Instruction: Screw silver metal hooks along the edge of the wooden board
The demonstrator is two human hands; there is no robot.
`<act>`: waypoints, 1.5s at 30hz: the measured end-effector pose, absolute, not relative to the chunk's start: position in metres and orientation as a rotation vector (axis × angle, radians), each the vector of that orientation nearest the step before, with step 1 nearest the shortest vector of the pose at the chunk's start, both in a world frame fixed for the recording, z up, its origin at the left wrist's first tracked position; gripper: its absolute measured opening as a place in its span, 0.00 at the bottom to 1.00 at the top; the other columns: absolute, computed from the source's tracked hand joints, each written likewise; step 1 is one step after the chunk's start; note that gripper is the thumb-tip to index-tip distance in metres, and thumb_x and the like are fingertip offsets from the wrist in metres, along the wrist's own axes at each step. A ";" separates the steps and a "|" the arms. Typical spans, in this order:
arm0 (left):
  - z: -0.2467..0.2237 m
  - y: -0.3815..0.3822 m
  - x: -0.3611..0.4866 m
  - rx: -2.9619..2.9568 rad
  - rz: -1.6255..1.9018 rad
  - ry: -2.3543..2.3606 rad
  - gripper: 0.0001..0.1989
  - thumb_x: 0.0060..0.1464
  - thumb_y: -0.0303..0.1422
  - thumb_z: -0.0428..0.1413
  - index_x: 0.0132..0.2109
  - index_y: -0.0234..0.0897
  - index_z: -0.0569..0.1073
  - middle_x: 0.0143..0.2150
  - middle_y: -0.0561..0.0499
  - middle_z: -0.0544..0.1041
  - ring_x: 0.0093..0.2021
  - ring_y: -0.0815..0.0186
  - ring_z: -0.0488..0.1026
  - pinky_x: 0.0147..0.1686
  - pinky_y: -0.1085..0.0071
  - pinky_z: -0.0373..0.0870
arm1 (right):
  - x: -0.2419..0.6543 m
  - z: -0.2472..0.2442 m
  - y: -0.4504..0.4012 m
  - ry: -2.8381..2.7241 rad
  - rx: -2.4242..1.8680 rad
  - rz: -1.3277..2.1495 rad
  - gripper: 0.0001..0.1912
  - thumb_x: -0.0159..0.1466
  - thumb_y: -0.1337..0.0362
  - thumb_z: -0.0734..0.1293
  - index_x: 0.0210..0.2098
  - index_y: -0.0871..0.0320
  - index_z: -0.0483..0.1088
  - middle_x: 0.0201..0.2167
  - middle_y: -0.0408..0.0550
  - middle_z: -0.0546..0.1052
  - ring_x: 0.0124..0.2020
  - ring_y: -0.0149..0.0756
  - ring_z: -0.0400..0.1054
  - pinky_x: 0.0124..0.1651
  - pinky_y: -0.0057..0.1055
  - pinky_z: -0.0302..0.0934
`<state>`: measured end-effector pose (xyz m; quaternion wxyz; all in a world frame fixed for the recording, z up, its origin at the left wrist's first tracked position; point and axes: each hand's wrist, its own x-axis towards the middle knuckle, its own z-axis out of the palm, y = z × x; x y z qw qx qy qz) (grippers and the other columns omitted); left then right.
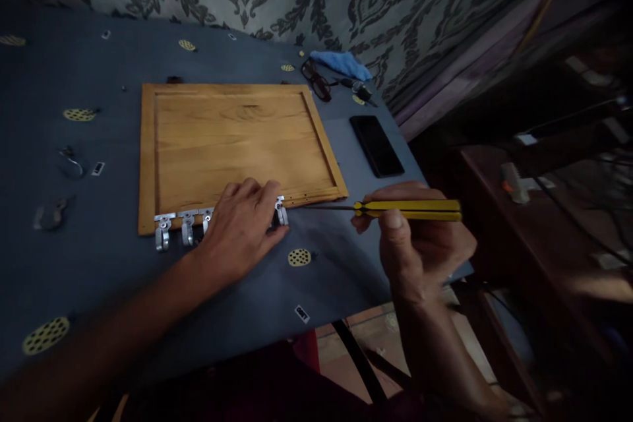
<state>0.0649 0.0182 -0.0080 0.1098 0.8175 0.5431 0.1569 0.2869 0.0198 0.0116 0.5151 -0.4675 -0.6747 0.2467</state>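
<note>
A framed wooden panel [242, 145] lies flat on the blue patterned tablecloth [198, 316]. Several metal hooks [162, 235] are fixed along its near edge. My left hand [242, 227] rests over that edge, its fingers round the rightmost hook [281, 212] and covering part of the row. In my right hand [420, 231] is a yellow-handled screwdriver [410, 210], held level with its thin shaft pointing left. The tip reaches toward the panel's near edge, right of the rightmost hook; whether it touches anything is unclear.
A black phone [376, 146] lies right of the panel. Behind it are glasses [317, 80], a blue cloth [341, 64] and a small dark object [362, 91]. Loose metal pieces [51, 214] sit at the left. A dark red wooden unit [524, 231] with cables stands at the right.
</note>
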 end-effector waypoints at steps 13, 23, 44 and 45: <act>-0.007 0.019 0.065 2.400 0.465 1.583 0.16 0.59 0.35 0.60 0.50 0.35 0.66 0.44 0.44 0.79 0.48 0.52 0.72 0.46 0.58 0.65 | 0.269 0.003 0.025 -1.625 -1.033 0.691 0.05 0.69 0.60 0.67 0.42 0.52 0.73 0.36 0.47 0.75 0.29 0.35 0.73 0.31 0.38 0.69; -0.005 0.021 0.066 2.382 0.389 1.583 0.18 0.59 0.36 0.60 0.52 0.32 0.67 0.46 0.42 0.79 0.51 0.49 0.72 0.48 0.56 0.65 | 0.267 0.000 0.029 -1.694 -0.987 0.625 0.04 0.69 0.64 0.66 0.42 0.52 0.74 0.35 0.46 0.76 0.30 0.34 0.73 0.31 0.35 0.69; -0.006 0.020 0.068 2.392 0.390 1.631 0.18 0.58 0.37 0.61 0.51 0.34 0.68 0.45 0.43 0.79 0.49 0.50 0.73 0.47 0.57 0.67 | 0.242 0.016 0.054 -1.613 -0.946 0.919 0.06 0.64 0.63 0.73 0.38 0.54 0.72 0.35 0.41 0.77 0.23 0.24 0.69 0.20 0.23 0.66; -0.006 0.020 0.068 2.397 0.403 1.628 0.17 0.58 0.36 0.61 0.51 0.34 0.68 0.45 0.43 0.79 0.49 0.50 0.73 0.47 0.57 0.67 | 0.239 0.018 0.057 -1.614 -0.935 0.965 0.07 0.64 0.62 0.73 0.39 0.54 0.72 0.35 0.41 0.77 0.24 0.25 0.70 0.20 0.23 0.66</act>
